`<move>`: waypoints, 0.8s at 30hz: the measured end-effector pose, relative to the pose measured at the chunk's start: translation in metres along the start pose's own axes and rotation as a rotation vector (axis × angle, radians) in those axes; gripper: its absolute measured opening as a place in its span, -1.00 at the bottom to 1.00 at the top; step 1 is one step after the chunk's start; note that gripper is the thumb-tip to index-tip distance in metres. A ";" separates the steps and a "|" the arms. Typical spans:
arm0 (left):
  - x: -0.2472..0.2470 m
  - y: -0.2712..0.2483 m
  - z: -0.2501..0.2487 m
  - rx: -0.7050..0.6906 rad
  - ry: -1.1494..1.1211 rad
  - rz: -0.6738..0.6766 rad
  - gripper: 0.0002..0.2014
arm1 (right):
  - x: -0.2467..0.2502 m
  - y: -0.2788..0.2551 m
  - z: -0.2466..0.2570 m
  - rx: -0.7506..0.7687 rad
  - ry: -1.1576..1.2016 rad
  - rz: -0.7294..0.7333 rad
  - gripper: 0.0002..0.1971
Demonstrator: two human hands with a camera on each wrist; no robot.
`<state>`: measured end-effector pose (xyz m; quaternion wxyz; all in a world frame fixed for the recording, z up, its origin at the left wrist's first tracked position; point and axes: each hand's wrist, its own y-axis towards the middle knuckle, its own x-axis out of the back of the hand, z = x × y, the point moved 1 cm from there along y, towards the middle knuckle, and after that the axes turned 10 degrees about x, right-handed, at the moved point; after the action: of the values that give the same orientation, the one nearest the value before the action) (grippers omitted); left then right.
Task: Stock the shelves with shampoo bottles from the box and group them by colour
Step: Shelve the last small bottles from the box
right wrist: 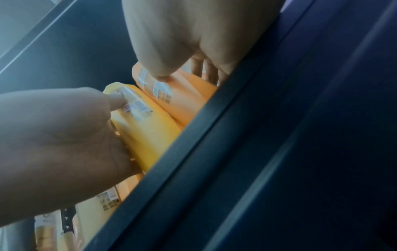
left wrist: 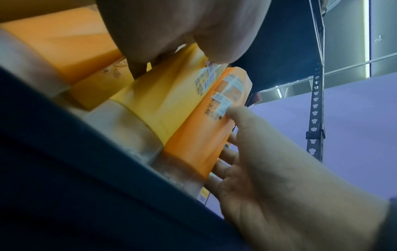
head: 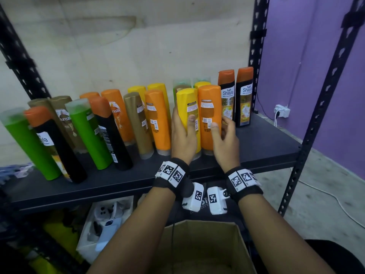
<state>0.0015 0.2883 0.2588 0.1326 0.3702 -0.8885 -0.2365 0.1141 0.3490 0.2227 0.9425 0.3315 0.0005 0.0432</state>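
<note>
A yellow shampoo bottle (head: 187, 113) (left wrist: 163, 95) (right wrist: 141, 125) stands cap-down on the dark shelf (head: 266, 143), and my left hand (head: 182, 133) grips it, thumb across its back label. Right beside it stands an orange bottle (head: 209, 113) (left wrist: 201, 135) (right wrist: 182, 98); my right hand (head: 223, 135) (left wrist: 247, 152) holds it with the thumb on its barcode sticker and the fingers round its right side. The two bottles touch. The cardboard box (head: 201, 248) sits below, between my forearms; its inside looks dark.
Along the shelf stand mixed bottles: green (head: 87, 131), black with orange caps (head: 112, 133), gold (head: 138, 123), orange (head: 158, 121), yellow. Two black Shayla bottles (head: 244, 95) stand at the right by the black upright (head: 256, 46). A white bin (head: 102, 224) sits on the lower shelf.
</note>
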 end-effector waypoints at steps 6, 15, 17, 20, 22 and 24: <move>0.025 -0.017 0.007 0.039 0.226 0.082 -0.58 | 0.006 -0.019 0.001 0.121 -0.026 -0.056 -0.56; 0.056 -0.035 0.009 0.084 0.513 0.144 -0.65 | 0.019 -0.041 0.032 0.360 -0.495 0.192 -0.77; 0.064 -0.038 0.005 0.042 0.618 0.140 -0.72 | 0.019 -0.042 0.041 0.385 -0.529 0.271 -0.79; 0.080 -0.043 0.001 -0.045 0.763 0.132 -0.77 | 0.012 -0.042 0.056 0.430 -0.532 0.306 -0.80; 0.093 -0.045 -0.002 -0.073 0.846 0.099 -0.79 | 0.003 -0.044 0.064 0.449 -0.519 0.336 -0.83; 0.105 -0.046 -0.004 -0.070 0.904 0.075 -0.79 | -0.009 -0.047 0.070 0.475 -0.509 0.367 -0.85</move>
<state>-0.0422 0.1826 0.2449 0.5279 0.3992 -0.7458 -0.0760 0.1113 0.2680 0.2481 0.7860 0.5352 -0.2825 0.1263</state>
